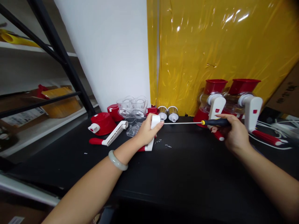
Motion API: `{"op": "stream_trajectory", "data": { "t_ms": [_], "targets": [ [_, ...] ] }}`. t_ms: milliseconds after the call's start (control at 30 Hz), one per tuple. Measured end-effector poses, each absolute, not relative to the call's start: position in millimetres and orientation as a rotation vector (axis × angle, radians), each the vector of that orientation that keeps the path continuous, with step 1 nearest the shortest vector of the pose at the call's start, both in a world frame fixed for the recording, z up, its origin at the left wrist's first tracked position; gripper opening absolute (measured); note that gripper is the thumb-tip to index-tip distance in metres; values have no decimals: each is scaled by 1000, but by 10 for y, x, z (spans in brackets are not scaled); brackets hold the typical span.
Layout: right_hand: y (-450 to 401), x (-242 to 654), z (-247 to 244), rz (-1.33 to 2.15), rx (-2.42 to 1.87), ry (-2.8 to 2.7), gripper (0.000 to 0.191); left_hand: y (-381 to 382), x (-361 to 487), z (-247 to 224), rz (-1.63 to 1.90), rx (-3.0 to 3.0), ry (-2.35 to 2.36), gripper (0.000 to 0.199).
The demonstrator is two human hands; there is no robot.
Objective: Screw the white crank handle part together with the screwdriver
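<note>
- Your left hand [146,133] has the white crank arm [155,120] pinched near its upper end, thumb and fingers closed around it; crank is roughly upright, red grip low, partly behind your wrist.
- Your right hand [237,132] is wrapped on the black-and-yellow screwdriver [214,122], index finger along the handle.
- Screwdriver shaft lies level, tip at the crank's upper end beside your left thumb; can't tell if it's seated.
- Just below, on the black table [187,177]: small loose metal pieces [168,146].
- Behind your left hand: clear plastic parts [138,102], plus two metal drums [173,112] side by side, right of them.
- Left of you: second crank [115,133] lying flat, red grip outward, near a red base [102,124]; another red base [113,112] sits behind.
- Beyond your right hand: two assembled red-and-white grinders [215,86], cranks fitted, white cable [271,140] alongside.
- Backdrop: yellow sheet [221,46], white panel [109,53].
</note>
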State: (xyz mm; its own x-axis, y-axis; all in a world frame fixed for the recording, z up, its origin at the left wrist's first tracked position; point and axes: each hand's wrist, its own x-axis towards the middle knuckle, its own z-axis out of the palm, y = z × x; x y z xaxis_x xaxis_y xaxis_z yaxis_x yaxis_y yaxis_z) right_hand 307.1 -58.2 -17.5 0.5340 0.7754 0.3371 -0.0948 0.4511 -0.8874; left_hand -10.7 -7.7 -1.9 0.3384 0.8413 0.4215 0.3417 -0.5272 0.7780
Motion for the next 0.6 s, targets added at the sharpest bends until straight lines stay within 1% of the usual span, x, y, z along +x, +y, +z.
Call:
{"op": "stream_trajectory", "data": {
  "t_ms": [200,300,467,600],
  "targets": [
    [-601,3035,-161,587,-969,-859,22,-60,-111,-30,1131,2006,1008,36],
    [-598,3040,-169,586,-971,-865,26,-41,-117,-50,1126,2010,984,38],
    [-598,3052,-177,595,-985,-890,38,4,-124,-105,1149,1977,909,39],
    [-603,3051,-174,608,-1006,-905,42,24,-119,-127,1158,1962,882,45]
  ]
}}
